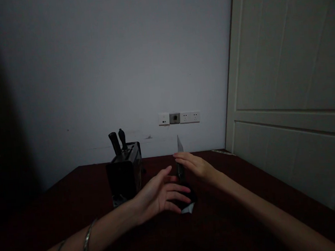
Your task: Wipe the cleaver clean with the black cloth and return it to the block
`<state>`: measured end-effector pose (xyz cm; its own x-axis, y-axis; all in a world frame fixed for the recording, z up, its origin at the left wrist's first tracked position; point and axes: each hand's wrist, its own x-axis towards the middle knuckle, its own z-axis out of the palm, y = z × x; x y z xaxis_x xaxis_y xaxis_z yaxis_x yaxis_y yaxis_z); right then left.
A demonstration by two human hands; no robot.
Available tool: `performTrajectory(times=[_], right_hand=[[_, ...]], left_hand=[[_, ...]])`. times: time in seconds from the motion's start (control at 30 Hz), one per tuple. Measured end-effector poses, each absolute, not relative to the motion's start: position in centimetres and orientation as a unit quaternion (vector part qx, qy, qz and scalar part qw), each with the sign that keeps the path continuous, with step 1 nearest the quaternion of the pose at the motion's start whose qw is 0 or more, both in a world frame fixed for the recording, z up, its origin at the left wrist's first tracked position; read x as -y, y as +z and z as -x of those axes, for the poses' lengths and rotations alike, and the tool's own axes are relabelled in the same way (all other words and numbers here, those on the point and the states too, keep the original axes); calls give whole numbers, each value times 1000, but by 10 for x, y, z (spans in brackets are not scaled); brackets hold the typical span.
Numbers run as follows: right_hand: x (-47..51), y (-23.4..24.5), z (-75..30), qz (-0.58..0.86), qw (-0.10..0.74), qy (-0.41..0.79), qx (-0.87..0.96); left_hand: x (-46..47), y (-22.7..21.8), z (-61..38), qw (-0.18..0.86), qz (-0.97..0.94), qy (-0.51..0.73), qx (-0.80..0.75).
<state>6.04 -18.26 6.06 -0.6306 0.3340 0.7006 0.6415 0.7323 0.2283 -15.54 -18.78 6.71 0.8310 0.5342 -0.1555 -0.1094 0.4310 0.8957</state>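
A knife (pixel 179 144) points its grey blade upward against the wall, with a dark handle below. My right hand (pixel 198 166) is at the handle's upper end, its fingers together and laid across it just under the blade; the thumb is hidden. My left hand (pixel 161 191) is open, thumb up and fingers spread, close to the left side of the handle. Below the handle, a dark shape (pixel 192 195) is too dim to make out. A small pale piece (pixel 188 208), perhaps paper or cloth, lies by my left fingertips.
Left of my hands stands a black knife block (pixel 121 179) with two dark handles (pixel 115 143) sticking up from its top. The dark red table (pixel 222 229) meets a pale wall (pixel 122 67) with sockets (pixel 190 117). A panelled door (pixel 285 73) rises on the right.
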Motion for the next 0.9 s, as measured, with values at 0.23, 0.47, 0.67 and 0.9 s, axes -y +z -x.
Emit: performTrajectory(times=[0.23, 0.47, 0.67, 0.9], right_hand=[[186, 45, -60, 265, 281, -277, 880], [185, 42, -61, 243, 286, -301, 877], [184, 45, -60, 287, 287, -269, 874], [202, 49, -66, 443, 357, -126, 813]], left_hand=[[182, 47, 134, 852, -481, 134, -159], [185, 42, 128, 823, -521, 181, -137], [181, 35, 124, 805, -544, 180, -151], [183, 25, 120, 785, -574, 182, -144]])
